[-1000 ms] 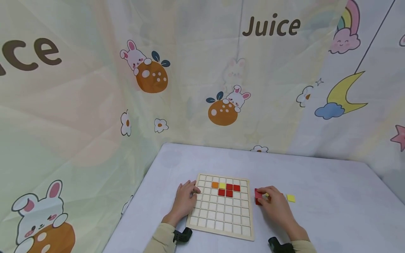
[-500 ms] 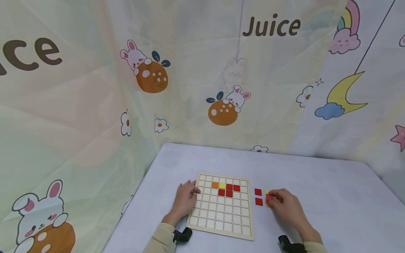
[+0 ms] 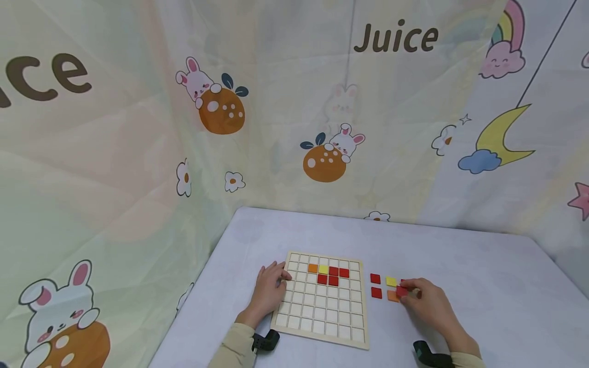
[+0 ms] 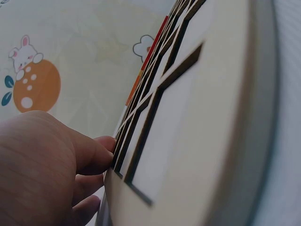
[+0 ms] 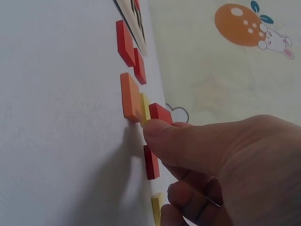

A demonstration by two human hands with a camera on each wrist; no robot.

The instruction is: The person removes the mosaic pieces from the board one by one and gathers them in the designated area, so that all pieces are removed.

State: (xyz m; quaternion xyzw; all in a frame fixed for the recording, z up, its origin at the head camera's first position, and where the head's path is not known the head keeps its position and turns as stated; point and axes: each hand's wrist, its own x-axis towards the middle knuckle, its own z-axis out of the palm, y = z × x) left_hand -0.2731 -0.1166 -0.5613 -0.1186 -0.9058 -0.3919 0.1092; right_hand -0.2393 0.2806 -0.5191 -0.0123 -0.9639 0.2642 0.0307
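Observation:
A light wooden grid board (image 3: 321,344) lies flat on the table, with an orange tile (image 3: 313,269), a yellow tile (image 3: 323,270) and several red tiles in its upper cells. My left hand (image 3: 267,291) rests at the board's left edge, fingertips touching the frame (image 4: 115,188). To the right of the board, my right hand (image 3: 425,301) pinches a red square tile (image 5: 161,113) between thumb and fingers, above the table. Under and beside it are a loose orange tile (image 3: 392,296) and a yellow tile (image 3: 391,281).
Two red tiles, a far one (image 3: 375,278) and a near one (image 3: 377,293), lie just right of the board. Another red tile (image 5: 151,162) and a yellow tile (image 5: 157,207) lie by my right hand. A printed cloth (image 3: 276,153) hangs behind the white table (image 3: 497,286).
My right hand has moved to the right with the red tile, away from the board, uncovering the two red tiles, then the yellow and orange ones. The left hand stays put.

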